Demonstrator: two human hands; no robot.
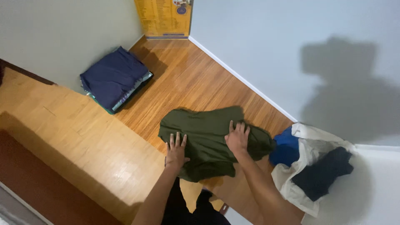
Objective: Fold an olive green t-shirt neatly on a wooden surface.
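Observation:
A dark green garment point(206, 129) lies spread on the wooden floor point(187, 79) in front of me. My left hand point(176, 150) rests flat on its lower left edge, fingers apart. My right hand point(237, 136) presses flat on the right part of the garment, fingers spread toward the wall. Neither hand grips the cloth; both lie on top of it.
A stack of folded dark blue clothes point(113, 78) sits by the left wall. At right lies a heap of unfolded clothes: a blue piece point(286, 146), a white piece point(308, 146) and a dark navy piece point(323, 173). A yellow board point(164, 18) leans in the corner.

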